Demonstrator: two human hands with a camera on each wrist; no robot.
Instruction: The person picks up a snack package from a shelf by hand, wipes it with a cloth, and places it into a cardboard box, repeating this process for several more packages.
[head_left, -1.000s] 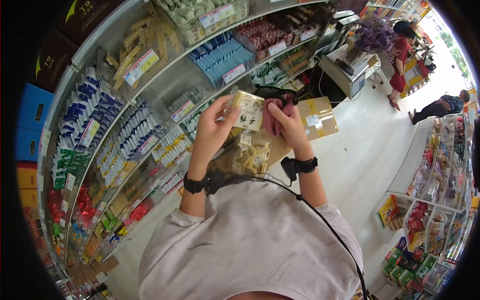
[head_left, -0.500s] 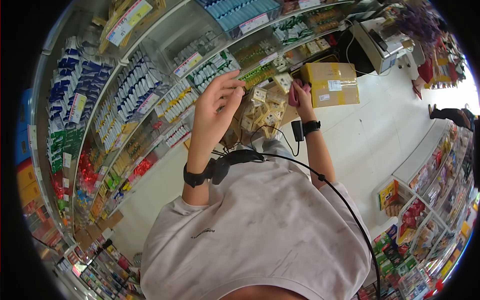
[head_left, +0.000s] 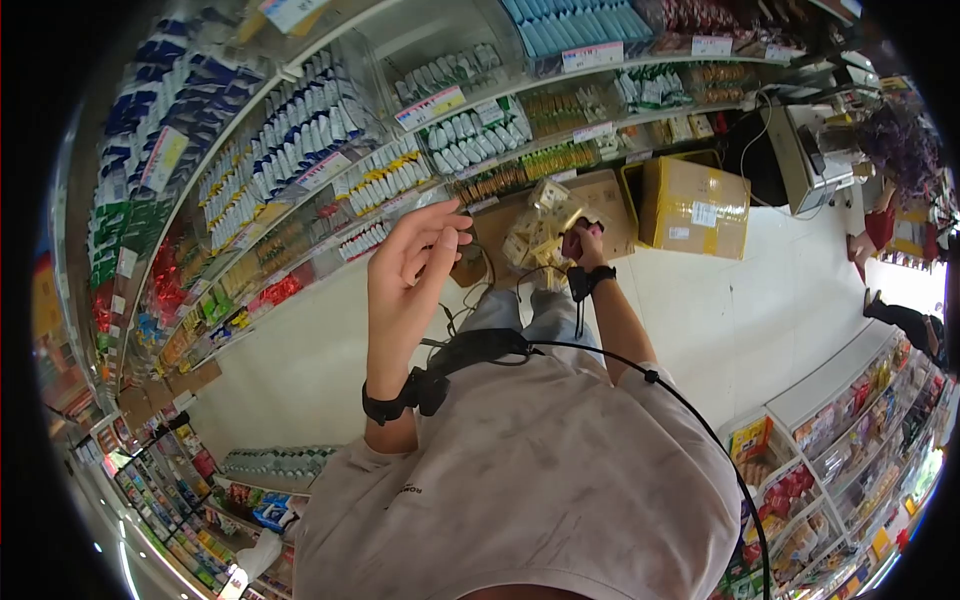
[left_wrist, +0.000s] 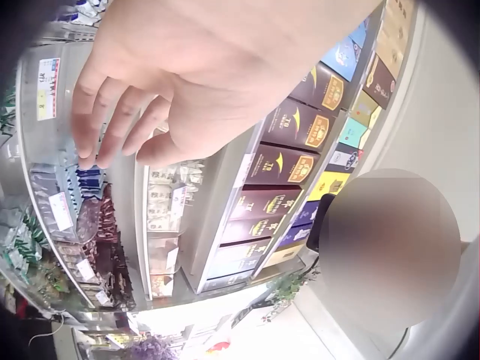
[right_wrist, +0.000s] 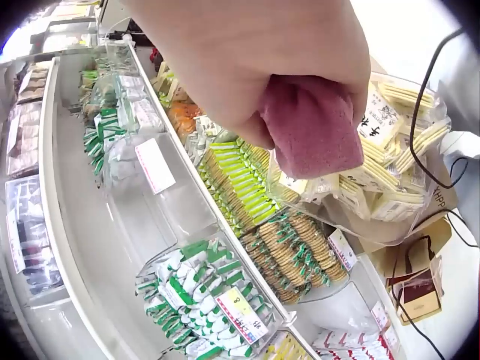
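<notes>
My right hand (head_left: 588,243) grips a folded mauve cloth (right_wrist: 311,127) beside a clear bin (right_wrist: 360,229) of cream-coloured packets (right_wrist: 382,124). In the head view the bin of packets (head_left: 536,232) is low in front of my legs, and the hand is at its right side. Whether the fingers also touch a packet, I cannot tell. My left hand (head_left: 408,270) is raised left of the bin, fingers loosely bent and holding nothing. In the left wrist view that hand (left_wrist: 172,82) hangs before the shelves, touching none of the goods.
Shelves of wrapped snacks (head_left: 470,140) curve across the front and left. A taped cardboard box (head_left: 695,205) stands right of the bin, near a white machine (head_left: 800,165). Low display racks (head_left: 840,400) line the right side. People (head_left: 912,325) are at the far right.
The cream packet held up between both hands earlier is no longer there. My right hand has lowered to the bin with the cloth, the left has come away empty, and the view has shifted.
</notes>
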